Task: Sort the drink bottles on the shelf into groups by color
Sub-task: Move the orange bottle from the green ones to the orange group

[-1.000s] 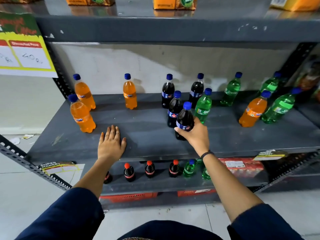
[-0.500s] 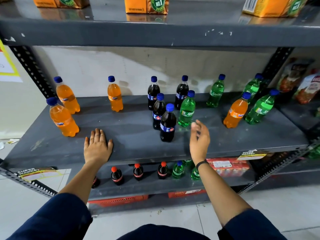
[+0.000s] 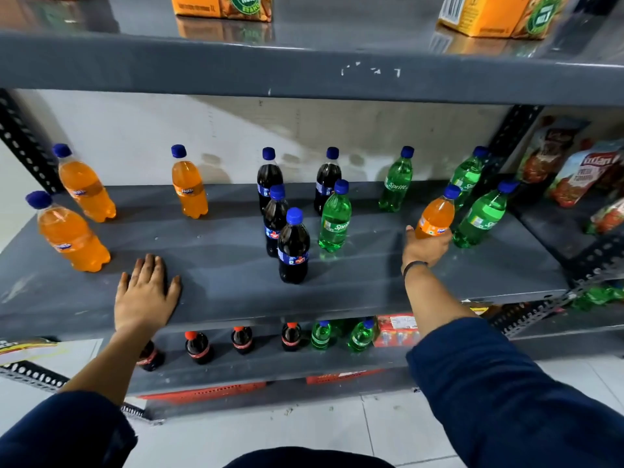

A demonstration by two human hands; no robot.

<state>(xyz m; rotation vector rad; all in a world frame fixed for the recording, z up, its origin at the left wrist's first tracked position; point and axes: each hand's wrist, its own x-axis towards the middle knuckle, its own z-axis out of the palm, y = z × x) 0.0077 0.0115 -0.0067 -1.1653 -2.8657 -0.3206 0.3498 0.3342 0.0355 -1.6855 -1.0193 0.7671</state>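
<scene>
On the grey shelf, three orange bottles stand at the left. Several dark cola bottles cluster in the middle. A green bottle stands beside the colas, and three more green bottles stand at the right. Among those stands one orange bottle; my right hand is wrapped around its base. My left hand lies flat on the shelf's front, fingers apart, holding nothing.
Orange juice cartons stand on the shelf above. Snack bags fill the neighbouring shelf at the right. Small cola and green bottles stand on the lower shelf. A perforated upright borders the right end.
My right hand let go of the front cola bottle, moved right across the shelf and closed on the orange bottle among the green ones. The left hand stayed flat.
</scene>
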